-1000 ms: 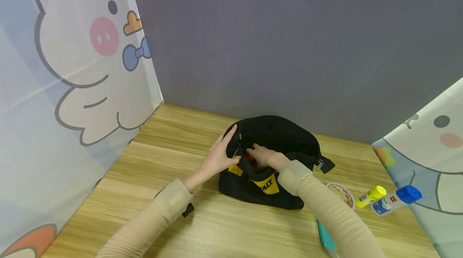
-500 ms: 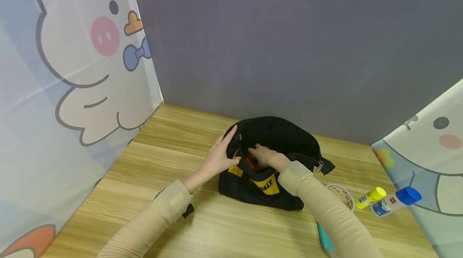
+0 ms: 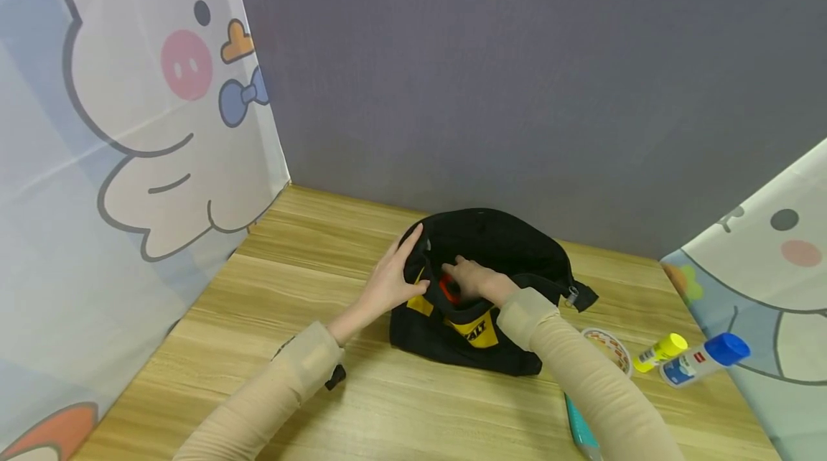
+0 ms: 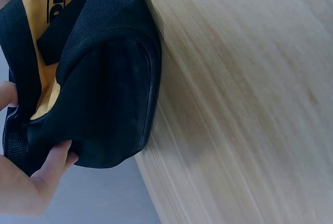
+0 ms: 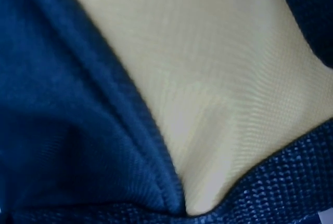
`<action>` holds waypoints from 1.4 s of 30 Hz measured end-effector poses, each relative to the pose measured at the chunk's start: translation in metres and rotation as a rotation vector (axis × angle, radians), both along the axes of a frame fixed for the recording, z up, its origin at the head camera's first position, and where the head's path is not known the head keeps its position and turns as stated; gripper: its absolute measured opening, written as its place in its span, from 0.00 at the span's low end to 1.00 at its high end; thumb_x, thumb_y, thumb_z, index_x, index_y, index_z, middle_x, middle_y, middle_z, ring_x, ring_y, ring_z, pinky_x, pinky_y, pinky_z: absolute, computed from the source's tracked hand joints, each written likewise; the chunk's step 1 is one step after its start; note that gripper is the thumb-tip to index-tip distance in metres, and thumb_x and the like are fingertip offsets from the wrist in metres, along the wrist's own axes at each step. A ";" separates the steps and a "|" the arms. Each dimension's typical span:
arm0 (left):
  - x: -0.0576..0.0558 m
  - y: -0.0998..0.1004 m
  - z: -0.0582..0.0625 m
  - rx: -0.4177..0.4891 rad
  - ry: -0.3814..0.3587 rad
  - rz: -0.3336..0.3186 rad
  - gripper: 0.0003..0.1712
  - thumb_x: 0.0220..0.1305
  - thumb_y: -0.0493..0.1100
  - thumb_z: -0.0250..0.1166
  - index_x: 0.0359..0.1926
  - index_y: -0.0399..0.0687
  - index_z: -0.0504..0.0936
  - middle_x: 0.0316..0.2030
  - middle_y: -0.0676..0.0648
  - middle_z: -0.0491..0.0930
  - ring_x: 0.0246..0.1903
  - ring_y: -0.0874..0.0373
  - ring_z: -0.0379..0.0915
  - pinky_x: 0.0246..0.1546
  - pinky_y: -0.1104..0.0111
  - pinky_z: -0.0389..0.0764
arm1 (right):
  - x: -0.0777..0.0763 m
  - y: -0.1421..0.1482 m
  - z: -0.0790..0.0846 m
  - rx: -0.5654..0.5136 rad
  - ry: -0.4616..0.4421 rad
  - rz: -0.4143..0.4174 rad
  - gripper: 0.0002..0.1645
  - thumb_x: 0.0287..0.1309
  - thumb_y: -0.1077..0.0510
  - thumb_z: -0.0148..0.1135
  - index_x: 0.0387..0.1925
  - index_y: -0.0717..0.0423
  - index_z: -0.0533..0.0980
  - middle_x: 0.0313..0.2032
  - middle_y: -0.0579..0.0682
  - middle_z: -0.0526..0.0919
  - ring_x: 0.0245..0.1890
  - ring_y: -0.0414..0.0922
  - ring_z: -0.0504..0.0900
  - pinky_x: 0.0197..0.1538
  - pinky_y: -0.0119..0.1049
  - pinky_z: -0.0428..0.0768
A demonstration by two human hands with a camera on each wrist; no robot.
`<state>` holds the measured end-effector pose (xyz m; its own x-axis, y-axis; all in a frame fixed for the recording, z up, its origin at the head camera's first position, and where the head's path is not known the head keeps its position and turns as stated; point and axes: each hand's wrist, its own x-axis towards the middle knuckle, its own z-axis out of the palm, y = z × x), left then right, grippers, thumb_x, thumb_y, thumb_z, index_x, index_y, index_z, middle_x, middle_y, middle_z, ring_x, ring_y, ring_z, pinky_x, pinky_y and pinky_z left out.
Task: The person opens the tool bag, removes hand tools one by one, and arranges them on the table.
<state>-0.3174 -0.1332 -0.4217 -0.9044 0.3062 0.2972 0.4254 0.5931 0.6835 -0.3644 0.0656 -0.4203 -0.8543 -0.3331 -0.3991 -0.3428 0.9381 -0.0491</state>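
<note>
A black tool bag (image 3: 431,345) with yellow panels and partly visible lettering stands on the table, its zipped mouth spread wide. My left hand (image 3: 388,283) grips the left end of its rim, thumb at the front and fingers on the end. In the left wrist view, the fingertips (image 4: 56,159) press into the black end panel. My right hand (image 3: 477,280) reaches into the mouth, beside a red and black thing (image 3: 447,286). Its lower fingers are hidden by the bag, so I cannot tell whether it holds that thing. Yellow and dark bag fabric (image 5: 208,68) fills the right wrist view.
Right of the bag are a round patterned tub (image 3: 610,346), a yellow glue stick (image 3: 660,352) and a blue-capped glue bottle (image 3: 704,359). A teal object (image 3: 581,426) lies partly under the right sleeve. A black strap end (image 3: 336,377) shows by the left cuff. A grey wall rises behind.
The right hand has shifted slightly inside the bag, and more of the red thing shows than a second ago. The left hand keeps its place on the rim.
</note>
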 end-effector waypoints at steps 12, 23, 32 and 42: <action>0.002 0.000 0.002 -0.002 0.006 -0.002 0.58 0.56 0.44 0.73 0.79 0.68 0.47 0.77 0.38 0.52 0.66 0.31 0.66 0.51 0.41 0.77 | 0.002 0.001 0.003 0.011 0.011 -0.002 0.48 0.54 0.58 0.73 0.74 0.51 0.61 0.70 0.63 0.62 0.63 0.58 0.72 0.62 0.51 0.76; 0.000 0.001 0.000 -0.006 0.015 -0.005 0.58 0.56 0.45 0.73 0.79 0.68 0.46 0.77 0.37 0.52 0.62 0.32 0.71 0.47 0.44 0.78 | 0.007 0.003 0.009 0.001 0.038 -0.006 0.44 0.54 0.60 0.72 0.71 0.51 0.65 0.67 0.64 0.66 0.56 0.56 0.76 0.58 0.51 0.79; 0.000 0.000 0.000 0.009 0.007 -0.017 0.58 0.56 0.44 0.73 0.79 0.67 0.46 0.76 0.33 0.50 0.29 0.51 0.77 0.27 0.63 0.70 | 0.010 0.004 0.018 -0.011 0.079 0.034 0.41 0.53 0.62 0.73 0.67 0.50 0.67 0.59 0.61 0.71 0.45 0.51 0.77 0.49 0.44 0.81; 0.001 0.001 0.000 0.002 -0.011 -0.012 0.59 0.56 0.44 0.72 0.79 0.68 0.45 0.77 0.33 0.50 0.30 0.51 0.77 0.26 0.66 0.66 | 0.015 0.006 0.035 -0.001 0.112 0.041 0.44 0.51 0.63 0.74 0.69 0.49 0.66 0.61 0.61 0.70 0.47 0.50 0.77 0.51 0.45 0.82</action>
